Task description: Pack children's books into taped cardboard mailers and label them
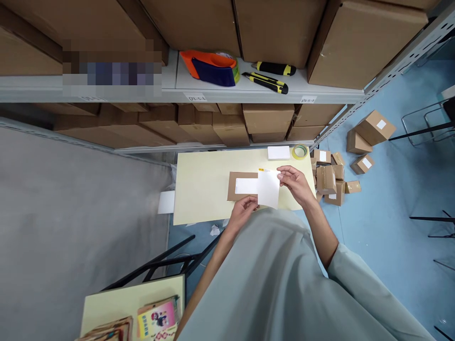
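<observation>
Right hand (292,183): at 3 o'clock of the white sheet (268,192), pinching its upper corner on that side between thumb and fingers.
Left hand (244,209): at between 7 and 8 o'clock of the sheet, its fingertips at the lower corner there; whether they gripped the paper or only touched it, I could not tell.
Sheet: upright in the view, between the two hands and in front of the worktable (a small yellow mark showed at its top edge, the print beside it too tiny to read).
Brown carton (232,186): at 9 o'clock, lying on the worktable, its white label (246,185) facing up and its near end covered by the sheet.
White stack (279,152): just past 12 o'clock, near the far edge of the cream worktable (202,187).
Tape roll (295,155): between 1 and 2 o'clock, just beside the stack.
Shelf (170,90): at 12 o'clock, bearing two black-and-yellow cutters (275,68), an orange-and-blue tape dispenser (213,73) at 11 and large boxes (280,28) behind.
Floor cartons (326,179): heaped at 3 o'clock, with more at 2.
Books (158,319): between 7 and 8 o'clock, on a second table (117,303).
</observation>
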Demonstrator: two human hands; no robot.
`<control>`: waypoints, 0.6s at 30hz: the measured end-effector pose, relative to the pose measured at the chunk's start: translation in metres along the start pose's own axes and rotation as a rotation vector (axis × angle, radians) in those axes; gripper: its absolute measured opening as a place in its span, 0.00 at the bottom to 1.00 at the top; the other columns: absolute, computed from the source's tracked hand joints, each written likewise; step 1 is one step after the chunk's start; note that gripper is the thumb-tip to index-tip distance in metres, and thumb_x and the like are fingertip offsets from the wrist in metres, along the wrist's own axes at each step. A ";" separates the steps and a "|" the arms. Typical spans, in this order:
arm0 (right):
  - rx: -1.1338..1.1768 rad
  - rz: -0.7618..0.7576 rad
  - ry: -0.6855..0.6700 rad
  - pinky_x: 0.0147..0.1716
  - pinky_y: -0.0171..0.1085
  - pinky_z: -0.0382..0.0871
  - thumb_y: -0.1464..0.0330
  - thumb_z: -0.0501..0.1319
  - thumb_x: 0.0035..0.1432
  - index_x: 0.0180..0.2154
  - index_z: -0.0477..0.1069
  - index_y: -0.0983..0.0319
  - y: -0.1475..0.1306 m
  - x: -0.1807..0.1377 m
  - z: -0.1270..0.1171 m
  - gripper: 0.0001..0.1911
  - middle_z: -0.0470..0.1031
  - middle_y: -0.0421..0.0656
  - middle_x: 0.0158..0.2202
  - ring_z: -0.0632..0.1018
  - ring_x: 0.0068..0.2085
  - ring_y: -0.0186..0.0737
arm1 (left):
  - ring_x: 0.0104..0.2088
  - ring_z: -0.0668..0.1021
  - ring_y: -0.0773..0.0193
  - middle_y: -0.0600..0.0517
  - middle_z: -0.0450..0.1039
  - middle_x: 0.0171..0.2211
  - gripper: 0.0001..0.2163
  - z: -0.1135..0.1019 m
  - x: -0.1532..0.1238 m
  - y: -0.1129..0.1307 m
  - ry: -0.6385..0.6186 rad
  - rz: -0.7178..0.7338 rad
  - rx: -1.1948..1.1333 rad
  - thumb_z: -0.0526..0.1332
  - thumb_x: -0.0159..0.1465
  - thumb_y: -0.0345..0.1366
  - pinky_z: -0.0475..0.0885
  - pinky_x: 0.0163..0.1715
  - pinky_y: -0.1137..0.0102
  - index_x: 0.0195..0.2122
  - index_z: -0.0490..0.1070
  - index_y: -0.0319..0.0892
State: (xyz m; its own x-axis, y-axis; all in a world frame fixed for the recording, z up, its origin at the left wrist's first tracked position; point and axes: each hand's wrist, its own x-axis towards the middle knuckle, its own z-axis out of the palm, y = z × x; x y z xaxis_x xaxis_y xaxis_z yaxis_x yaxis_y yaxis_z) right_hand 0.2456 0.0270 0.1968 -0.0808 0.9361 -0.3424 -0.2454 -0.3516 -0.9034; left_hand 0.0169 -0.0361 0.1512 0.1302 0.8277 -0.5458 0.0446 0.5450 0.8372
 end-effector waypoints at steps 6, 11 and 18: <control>0.023 -0.005 0.001 0.35 0.36 0.75 0.52 0.80 0.48 0.43 0.82 0.55 -0.002 -0.001 -0.001 0.24 0.78 0.40 0.38 0.75 0.33 0.35 | 0.35 0.79 0.59 0.53 0.77 0.30 0.06 0.001 -0.001 0.004 -0.011 0.040 -0.011 0.67 0.55 0.41 0.74 0.39 0.66 0.30 0.77 0.45; 0.062 0.018 0.002 0.35 0.34 0.74 0.53 0.81 0.47 0.43 0.81 0.56 -0.006 -0.004 -0.002 0.24 0.77 0.39 0.36 0.74 0.33 0.33 | 0.34 0.77 0.62 0.53 0.76 0.31 0.05 0.002 -0.002 0.007 -0.014 0.067 -0.010 0.66 0.55 0.39 0.74 0.39 0.67 0.31 0.78 0.44; 0.086 0.034 0.006 0.35 0.34 0.73 0.54 0.81 0.47 0.42 0.81 0.56 -0.003 -0.007 -0.005 0.24 0.78 0.39 0.37 0.75 0.33 0.33 | 0.33 0.77 0.61 0.52 0.75 0.30 0.14 0.006 -0.008 0.015 -0.019 0.110 -0.084 0.68 0.62 0.50 0.76 0.39 0.66 0.30 0.76 0.44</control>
State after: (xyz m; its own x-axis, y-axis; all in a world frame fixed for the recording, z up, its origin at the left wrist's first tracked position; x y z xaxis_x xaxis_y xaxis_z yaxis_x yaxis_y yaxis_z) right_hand 0.2518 0.0218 0.2009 -0.0851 0.9233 -0.3746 -0.3247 -0.3811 -0.8656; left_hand 0.0229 -0.0355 0.1690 0.1482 0.8811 -0.4491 -0.0537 0.4606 0.8860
